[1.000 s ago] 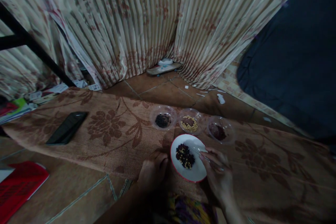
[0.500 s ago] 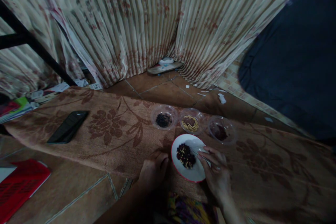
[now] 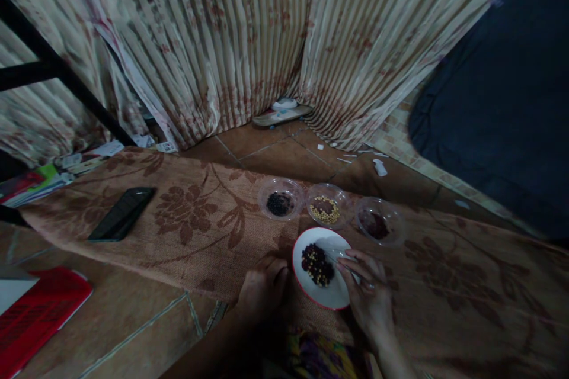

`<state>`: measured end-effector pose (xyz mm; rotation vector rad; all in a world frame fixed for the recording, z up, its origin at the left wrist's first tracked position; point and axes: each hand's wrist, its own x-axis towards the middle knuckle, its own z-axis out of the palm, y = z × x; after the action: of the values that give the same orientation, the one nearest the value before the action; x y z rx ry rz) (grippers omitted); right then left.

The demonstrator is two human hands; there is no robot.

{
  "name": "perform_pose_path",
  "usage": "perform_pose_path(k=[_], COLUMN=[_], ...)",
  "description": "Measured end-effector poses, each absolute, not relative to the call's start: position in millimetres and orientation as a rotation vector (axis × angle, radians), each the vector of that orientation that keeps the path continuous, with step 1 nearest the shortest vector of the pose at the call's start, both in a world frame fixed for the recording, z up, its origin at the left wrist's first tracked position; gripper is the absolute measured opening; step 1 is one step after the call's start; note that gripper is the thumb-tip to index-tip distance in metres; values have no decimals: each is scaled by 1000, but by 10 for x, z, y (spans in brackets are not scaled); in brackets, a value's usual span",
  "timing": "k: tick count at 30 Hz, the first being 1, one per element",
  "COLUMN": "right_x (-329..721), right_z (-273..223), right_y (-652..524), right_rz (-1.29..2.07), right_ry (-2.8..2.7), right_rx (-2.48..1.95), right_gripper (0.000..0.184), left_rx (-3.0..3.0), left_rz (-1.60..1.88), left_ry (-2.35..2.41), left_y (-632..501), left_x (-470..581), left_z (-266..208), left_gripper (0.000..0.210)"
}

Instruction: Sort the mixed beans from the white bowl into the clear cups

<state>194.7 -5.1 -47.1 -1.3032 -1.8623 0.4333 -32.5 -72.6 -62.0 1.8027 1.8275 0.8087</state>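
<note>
A white bowl point(image 3: 340, 293) with a red rim stands on the cloth and holds a mix of dark red, black and yellow beans point(image 3: 317, 265). Over its right side is my right hand point(image 3: 368, 290), closed on slim metal tweezers point(image 3: 336, 255) whose tips point at the beans. To the left of the bowl my left hand point(image 3: 263, 285) rests on the cloth, curled shut, with nothing visible in it. Behind the bowl stand three clear plastic cups: one with black beans point(image 3: 279, 204), one with yellow beans point(image 3: 325, 209), one with dark red beans point(image 3: 376, 226).
A patterned brown cloth point(image 3: 195, 249) covers the long low table. On its left part lies a dark phone point(image 3: 122, 214). Papers point(image 3: 109, 148) sit beyond the left end, and a red packet point(image 3: 42, 308) is on the floor. A skateboard point(image 3: 282, 115) stands by the striped curtains point(image 3: 249, 29).
The whole view has shifted slightly, so things appear a little further right. Both hands keep nearly the same pose at the bowl, and the tweezers stay in my right hand.
</note>
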Motion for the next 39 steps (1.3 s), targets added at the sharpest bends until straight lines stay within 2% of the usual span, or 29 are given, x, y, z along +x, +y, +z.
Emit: perform_pose_path(k=[11, 20, 24, 28, 34, 39], right_x=[2009, 2622, 2627, 2383, 2072, 1980], right_z=[-311, -32, -132, -241, -313, -375], right_y=[-52, 554, 505, 194, -109, -113], right_rz=[409, -10, 41, 234, 504, 479], right_ry=[-1723, -1509, -1409, -1378, -1704, -1808], right_rx=[-1345, -1340, -1418, -1465, -1416, -1350], right_gripper=[21, 28, 31, 29, 22, 19], left_rx=[1827, 1831, 1835, 1822, 1825, 1825], left_rz=[780, 815, 825, 788, 774, 796], left_ry=[1853, 1828, 1826, 1823, 1840, 1834], left_y=[-728, -720, -720, -721, -726, -727], left_x=[-323, -348, -346, -337, -335, -325], left_z=[-624, -643, -650, -605, -609, -657], left_gripper=[22, 21, 20, 22, 21, 21])
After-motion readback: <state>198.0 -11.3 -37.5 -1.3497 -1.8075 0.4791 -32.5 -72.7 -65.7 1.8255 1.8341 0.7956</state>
